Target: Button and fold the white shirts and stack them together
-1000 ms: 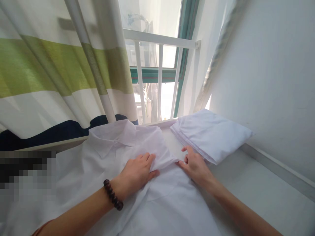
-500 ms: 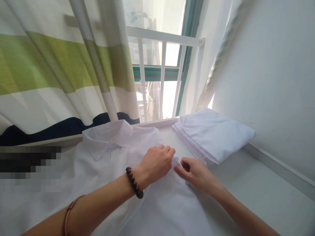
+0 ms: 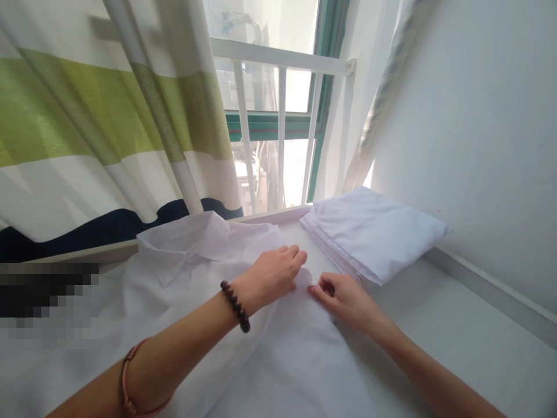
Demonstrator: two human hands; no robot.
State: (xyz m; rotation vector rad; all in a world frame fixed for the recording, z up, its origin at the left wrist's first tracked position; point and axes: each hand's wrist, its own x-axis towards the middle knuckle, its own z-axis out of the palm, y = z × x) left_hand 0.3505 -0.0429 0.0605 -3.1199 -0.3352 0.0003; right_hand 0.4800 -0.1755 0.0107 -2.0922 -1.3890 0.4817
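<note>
A white collared shirt (image 3: 174,307) lies spread out, its collar at the far end. My left hand (image 3: 272,273), with a dark beaded bracelet at the wrist, reaches across it just above the fabric. Its fingers are bent, and a gap shows between them and the thumb, so it looks loosely open. Beside it, my right hand (image 3: 343,296) pinches the shirt's right edge between thumb and index finger. Just beyond the right hand rests a stack of folded white clothing (image 3: 378,232), apart from the spread shirt.
A striped curtain (image 3: 108,116) hangs along the far left, its dark hem near the collar. White railings (image 3: 282,133) stand before a green-framed window. A white wall (image 3: 487,116) and a low ledge (image 3: 491,290) border the right side. A blurred-out patch (image 3: 43,296) covers the left edge.
My left hand has loosened from the fabric and lifted slightly, its thumb now showing. The right hand has shifted a little left, still at the shirt's edge. The camera view has moved slightly.
</note>
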